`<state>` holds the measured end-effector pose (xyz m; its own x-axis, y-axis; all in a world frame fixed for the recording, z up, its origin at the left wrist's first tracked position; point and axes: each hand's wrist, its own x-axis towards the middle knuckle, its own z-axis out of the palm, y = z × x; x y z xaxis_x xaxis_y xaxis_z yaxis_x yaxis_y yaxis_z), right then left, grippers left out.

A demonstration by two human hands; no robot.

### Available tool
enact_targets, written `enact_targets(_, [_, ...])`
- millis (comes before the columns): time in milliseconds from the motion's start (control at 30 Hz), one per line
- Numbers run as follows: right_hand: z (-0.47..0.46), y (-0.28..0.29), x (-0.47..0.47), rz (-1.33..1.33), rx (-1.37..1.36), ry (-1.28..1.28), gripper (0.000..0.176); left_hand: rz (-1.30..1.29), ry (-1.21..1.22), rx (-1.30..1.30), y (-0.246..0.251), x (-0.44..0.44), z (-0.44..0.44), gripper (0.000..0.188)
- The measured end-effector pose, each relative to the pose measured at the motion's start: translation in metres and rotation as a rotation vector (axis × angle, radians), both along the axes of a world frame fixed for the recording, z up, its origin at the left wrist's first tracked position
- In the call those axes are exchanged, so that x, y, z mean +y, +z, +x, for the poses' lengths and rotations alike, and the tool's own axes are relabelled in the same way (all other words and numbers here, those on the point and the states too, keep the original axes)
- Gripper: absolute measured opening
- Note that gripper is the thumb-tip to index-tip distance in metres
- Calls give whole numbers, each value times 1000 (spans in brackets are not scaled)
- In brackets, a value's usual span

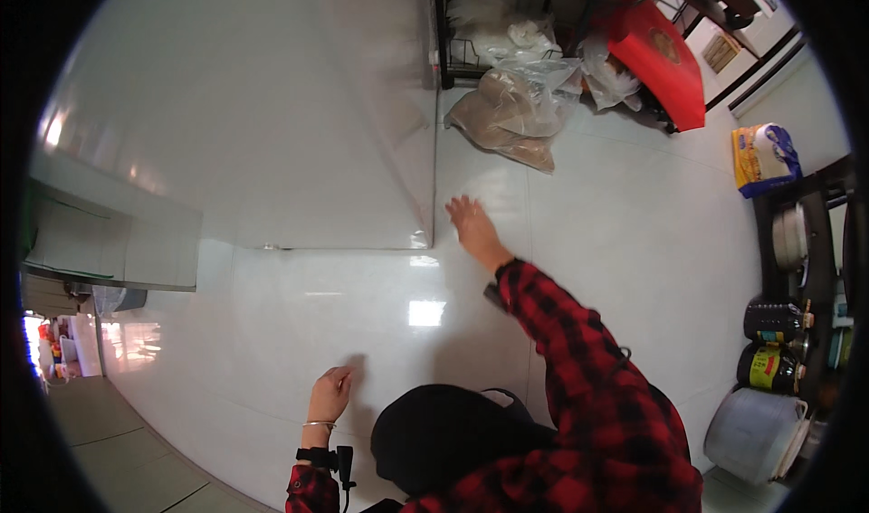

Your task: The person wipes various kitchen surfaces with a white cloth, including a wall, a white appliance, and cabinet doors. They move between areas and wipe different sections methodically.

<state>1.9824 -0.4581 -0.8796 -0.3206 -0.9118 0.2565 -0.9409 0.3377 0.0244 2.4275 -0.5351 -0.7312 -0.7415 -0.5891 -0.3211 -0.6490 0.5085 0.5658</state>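
Note:
My right hand point(477, 233) reaches forward with its fingers apart and nothing in it. It is just right of the lower corner of a large pale glossy cabinet or appliance point(271, 126); whether it touches that side I cannot tell. Lower on the left, my left hand point(330, 394) hangs over the tiled floor point(312, 336), its fingers curled in and no object visible in them. A bangle and a black strap with a cable are on that wrist. Beyond my right hand, a clear plastic bag point(506, 116) with brown contents lies on the floor.
A black wire rack point(445, 31) holding plastic bags stands at the far side, beside a red bag point(662, 58). Along the right are a yellow-and-blue package point(766, 159), dark bottles point(770, 367) and a translucent tub point(753, 435). A pale panel point(115, 235) juts out at left.

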Motion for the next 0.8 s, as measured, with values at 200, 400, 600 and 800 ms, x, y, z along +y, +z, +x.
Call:
enact_targets(200, [-79,17,-84,55,-298,-19,37,-57,51,-32,27,-29,-44,17])
enact_targets(400, [-19,22,-21,3,-407,192,40,5,84,53,20,-34,-75,20])
enact_targets(600, [62,24,92,136,-502,386,38,101,-14,51,-1,-16,-84,21])
enact_targets(800, [-23,22,-6,-72,-370,209,43,127,8,16,-4,-7,-85,18])
